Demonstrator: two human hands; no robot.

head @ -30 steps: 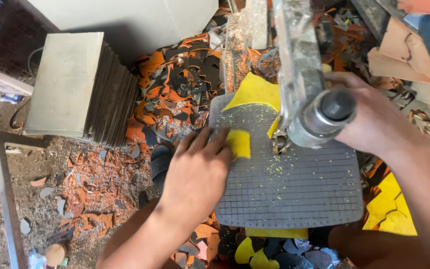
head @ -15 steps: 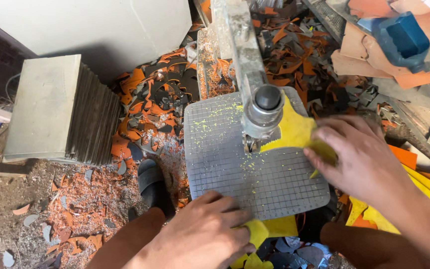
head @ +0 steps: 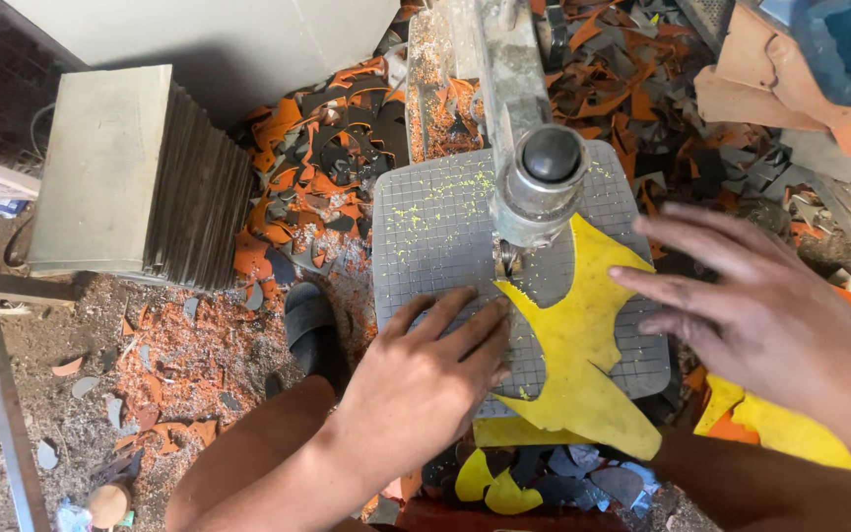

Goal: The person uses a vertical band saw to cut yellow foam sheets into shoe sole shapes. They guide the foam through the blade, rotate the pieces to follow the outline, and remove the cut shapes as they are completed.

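A ragged yellow sheet (head: 578, 345) lies flat on the grey gridded machine table (head: 435, 222), under the round metal cutting head (head: 544, 182). My left hand (head: 425, 379) presses palm-down on the table, its fingertips touching the sheet's left edge beside the blade. From the right, my right hand (head: 755, 315) reaches in with fingers spread, the fingertips resting on the sheet's right edge. Neither hand grips anything.
A stack of dark sheets topped with a pale board (head: 125, 177) stands at the left. Orange and black offcuts (head: 317, 167) litter the floor behind the machine. Yellow scraps (head: 494, 488) lie below the table's front edge. More yellow pieces (head: 790, 429) sit under my right forearm.
The view shifted. My left hand moved up from below the table onto the gridded surface. The yellow sheet now lies spread out flat, and my right hand has opened over its edge.
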